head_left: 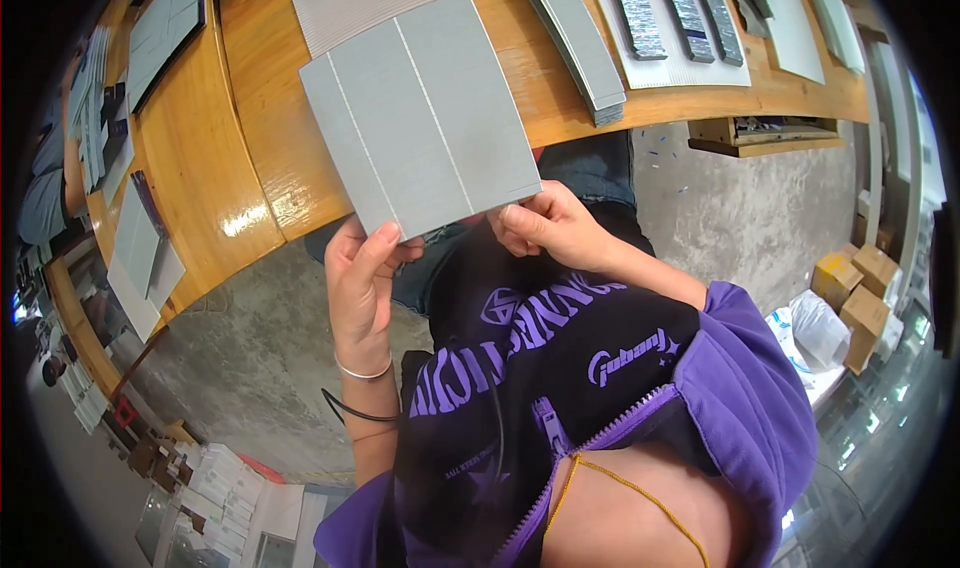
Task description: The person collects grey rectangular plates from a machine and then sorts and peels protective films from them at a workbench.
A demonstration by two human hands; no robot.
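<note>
A flat grey board (400,118) with two pale lines running along its length reaches over the table's front edge toward me. My left hand (365,273) pinches its near left corner, thumb on top and fingers beneath. At the near right corner my right hand (545,226) grips the same board, with thumb and curled fingers at its edge. The board's far part lies over a ribbed pale sheet (375,3) on the table. What the fingers under the board touch is hidden.
The wooden table (270,98) bears a stack of long grey strips (580,48) and a white sheet (670,73) with dark shiny strips. More grey boards (165,33) lie at left, near another person's arm (75,158). An open drawer (765,136) juts out; cardboard boxes (862,308) stand right.
</note>
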